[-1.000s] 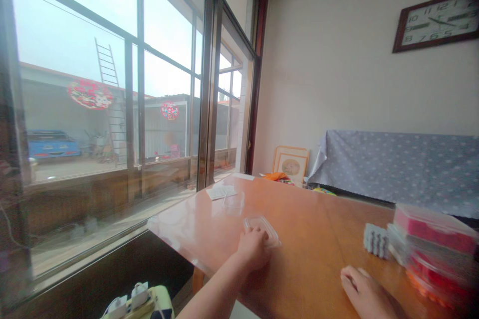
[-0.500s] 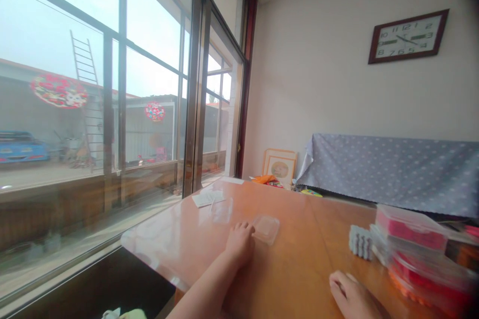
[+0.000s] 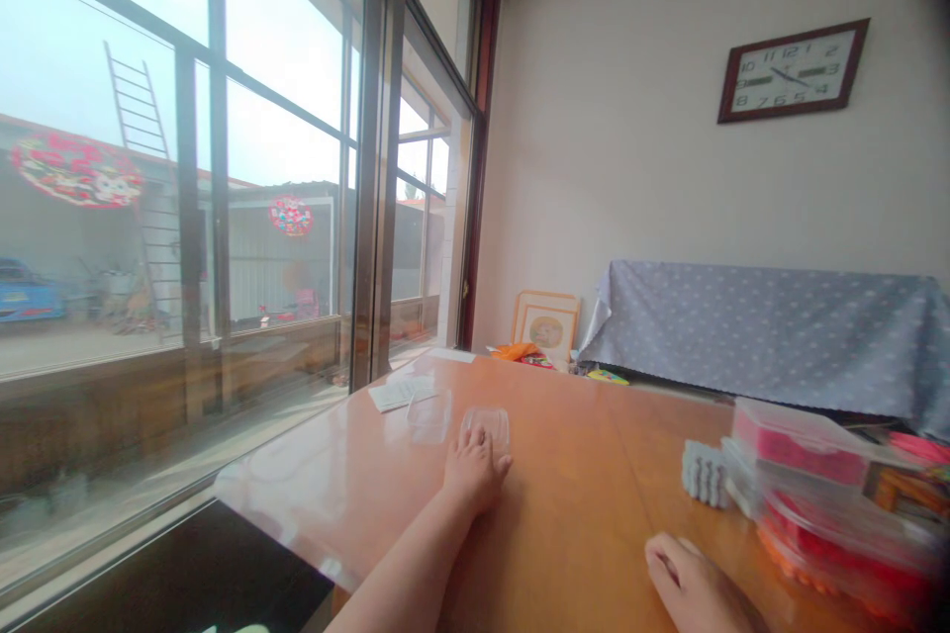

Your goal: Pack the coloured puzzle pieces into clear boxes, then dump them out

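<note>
My left hand (image 3: 475, 467) reaches over the wooden table with its fingers spread, the fingertips at the near edge of a clear plastic lid (image 3: 488, 423). Just left of that lid lies a clear plastic box (image 3: 430, 417), beside a sheet of white paper (image 3: 399, 394). My right hand (image 3: 687, 579) rests near the table's front right with its fingers curled inward. What it holds, if anything, is hidden. Beyond it stands a grey ridged block (image 3: 704, 475).
Stacked clear boxes with pink and red contents (image 3: 802, 445) stand at the right. The wooden table (image 3: 571, 504) runs up to the large window (image 3: 289, 119). A spotted grey cloth (image 3: 742, 336) hangs along the back wall, below a clock (image 3: 794, 71).
The clear lid has shifted left, closer to the clear box, with my left hand beside it. My left fingers have spread wider. My right hand stays curled in about the same place.
</note>
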The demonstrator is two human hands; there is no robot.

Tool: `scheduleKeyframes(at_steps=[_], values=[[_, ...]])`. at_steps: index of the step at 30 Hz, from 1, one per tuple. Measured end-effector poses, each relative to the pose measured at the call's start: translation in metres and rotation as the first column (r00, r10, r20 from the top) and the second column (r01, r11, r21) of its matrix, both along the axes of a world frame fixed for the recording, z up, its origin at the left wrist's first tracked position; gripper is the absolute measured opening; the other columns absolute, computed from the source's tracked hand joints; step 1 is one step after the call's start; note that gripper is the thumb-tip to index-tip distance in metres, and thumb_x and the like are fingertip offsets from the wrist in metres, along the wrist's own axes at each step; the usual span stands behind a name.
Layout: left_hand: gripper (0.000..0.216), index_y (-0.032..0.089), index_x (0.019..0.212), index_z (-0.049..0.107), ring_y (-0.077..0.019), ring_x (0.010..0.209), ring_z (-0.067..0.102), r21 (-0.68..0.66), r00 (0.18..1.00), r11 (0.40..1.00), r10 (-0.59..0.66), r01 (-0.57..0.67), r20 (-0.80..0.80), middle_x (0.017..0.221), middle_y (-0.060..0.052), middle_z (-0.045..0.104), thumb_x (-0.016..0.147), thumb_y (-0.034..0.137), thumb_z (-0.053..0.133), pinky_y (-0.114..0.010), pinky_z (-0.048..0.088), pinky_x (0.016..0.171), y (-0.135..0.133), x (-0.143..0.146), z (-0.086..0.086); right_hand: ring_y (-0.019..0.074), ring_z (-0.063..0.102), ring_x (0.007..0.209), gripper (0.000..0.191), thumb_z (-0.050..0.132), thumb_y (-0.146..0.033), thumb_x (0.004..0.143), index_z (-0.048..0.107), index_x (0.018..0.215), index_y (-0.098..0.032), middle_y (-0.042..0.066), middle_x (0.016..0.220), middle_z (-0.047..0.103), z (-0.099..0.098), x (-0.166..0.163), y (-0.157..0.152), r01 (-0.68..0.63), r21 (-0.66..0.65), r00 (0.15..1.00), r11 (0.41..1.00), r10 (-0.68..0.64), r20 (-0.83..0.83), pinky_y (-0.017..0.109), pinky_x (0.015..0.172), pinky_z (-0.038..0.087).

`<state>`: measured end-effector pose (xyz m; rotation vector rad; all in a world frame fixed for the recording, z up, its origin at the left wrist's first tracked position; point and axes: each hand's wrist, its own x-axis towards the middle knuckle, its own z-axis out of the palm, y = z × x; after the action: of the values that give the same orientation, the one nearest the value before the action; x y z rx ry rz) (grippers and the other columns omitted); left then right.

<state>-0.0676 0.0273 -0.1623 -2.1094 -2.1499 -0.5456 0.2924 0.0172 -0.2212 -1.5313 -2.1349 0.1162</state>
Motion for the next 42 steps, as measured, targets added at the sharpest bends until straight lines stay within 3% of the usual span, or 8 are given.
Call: scheduleKeyframes(at_steps=[4,8,12,18,22,27,35,42], values=[[0.06,0.02,0.151,0.042,-0.0341,0.149,0.026,0.138,0.977,0.967,0.212,-0.213,0.021,0.161,-0.012,0.035,0.096,0.044,0.04,-0.052,0.022,0.118,0.001,-0.019,0.001,0.019,0.064,0.074,0.031,0.036,-0.036,0.096,0.06,0.08,-0.027,0.002,0.081,0.066,0.003,-0.002,-0.002,0.011,-0.013,1.0,1.0,-0.011,0.008,0.03,0.066,0.036],[0.059,0.019,0.15,0.041,-0.0349,0.15,0.021,0.11,0.908,0.901,0.417,-0.419,0.039,0.16,-0.014,0.036,0.093,0.031,0.044,-0.057,0.013,0.118,-0.005,-0.041,0.012,0.0176,0.061,0.071,0.027,0.039,-0.033,0.096,0.061,0.082,-0.026,0.002,0.082,0.067,0.012,-0.008,-0.01,0.056,-0.002,0.998,0.998,-0.056,0.016,0.029,0.062,0.031],[0.046,0.02,0.135,0.055,-0.0349,0.135,0.04,0.121,0.906,0.899,0.423,-0.42,0.006,0.139,-0.015,0.058,0.09,0.026,0.045,-0.061,0.015,0.113,-0.012,-0.056,0.015,0.0157,0.059,0.071,0.023,0.044,-0.026,0.094,0.062,0.081,-0.024,0.001,0.082,0.066,0.025,-0.015,-0.019,0.109,0.012,0.994,0.994,-0.109,0.032,0.028,0.06,0.026],[0.036,0.024,0.115,0.066,-0.0329,0.119,0.047,0.206,0.922,0.899,0.385,-0.386,0.049,0.12,-0.012,0.066,0.092,0.02,0.039,-0.055,0.028,0.102,-0.02,-0.054,0.017,0.0138,0.056,0.071,0.021,0.047,-0.024,0.093,0.064,0.082,-0.024,0.0,0.081,0.065,0.036,-0.019,-0.025,0.153,0.008,0.988,0.988,-0.153,0.007,0.027,0.06,0.022],[0.034,0.021,0.114,0.066,-0.0329,0.113,0.049,0.329,0.962,0.904,0.258,-0.274,0.09,0.12,-0.011,0.065,0.093,0.022,0.04,-0.049,0.037,0.096,-0.029,-0.037,0.026,0.0139,0.054,0.07,0.022,0.046,-0.025,0.093,0.065,0.083,-0.023,0.001,0.081,0.065,0.037,-0.018,-0.026,0.155,-0.009,0.988,0.988,-0.155,-0.002,0.028,0.059,0.021],[0.026,0.023,0.102,0.065,-0.0278,0.112,0.051,0.433,0.992,0.902,-0.053,-0.003,0.117,0.114,-0.008,0.065,0.091,0.015,0.043,-0.041,0.043,0.101,-0.042,-0.004,0.028,0.0141,0.053,0.07,0.021,0.047,-0.025,0.093,0.065,0.082,-0.022,0.001,0.081,0.065,0.037,-0.017,-0.026,0.138,-0.013,0.99,0.99,-0.138,-0.022,0.028,0.06,0.021],[0.026,0.022,0.094,0.059,-0.0229,0.113,0.056,0.385,0.873,0.855,-0.445,0.348,0.199,0.117,-0.008,0.062,0.083,0.007,0.042,-0.038,0.047,0.1,-0.045,0.039,0.017,0.0145,0.055,0.07,0.022,0.045,-0.026,0.093,0.063,0.079,-0.022,0.001,0.078,0.065,0.031,-0.015,-0.022,0.134,0.015,0.99,0.991,-0.133,-0.035,0.027,0.06,0.023],[0.028,0.022,0.093,0.06,-0.0221,0.122,0.058,0.286,0.766,0.831,-0.552,0.476,0.329,0.126,-0.01,0.061,0.081,0.006,0.041,-0.036,0.047,0.104,-0.045,0.073,0.014,0.0201,0.064,0.078,0.03,0.039,-0.039,0.094,0.064,0.09,-0.024,0.003,0.086,0.072,0.034,-0.004,-0.019,0.188,0.0,0.887,0.982,-0.17,-0.43,0.028,0.066,0.039]])
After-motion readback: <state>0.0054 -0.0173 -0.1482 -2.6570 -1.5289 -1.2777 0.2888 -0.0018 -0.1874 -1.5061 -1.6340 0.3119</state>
